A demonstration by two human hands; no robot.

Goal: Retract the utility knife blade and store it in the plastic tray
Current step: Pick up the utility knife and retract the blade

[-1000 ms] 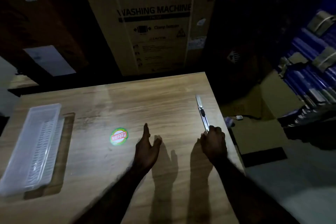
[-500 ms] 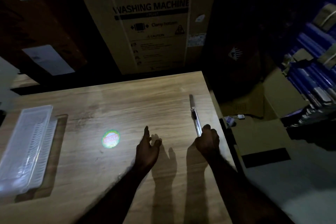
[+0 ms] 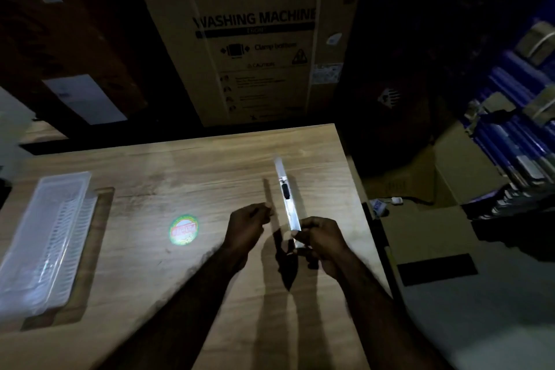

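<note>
Tray (image 3: pixel 45 237) far left on table (image 3: pixel 180 165), sticker (image 3: pixel 183 230) between, knife (image 3: pixel 286 195) right.

The table (image 3: pixel 150 177) is light tan with a wood-grain pattern. On it, the tray (image 3: pixel 45 246) is clear to milky white, with a ribbed slat pattern along its floor. The sticker (image 3: pixel 183 230) is round, green-rimmed, with a red band across a yellow centre. The knife (image 3: pixel 286 198) is silver with a black slider. Behind the table, the box (image 3: pixel 255 39) is brown with black print.
</note>
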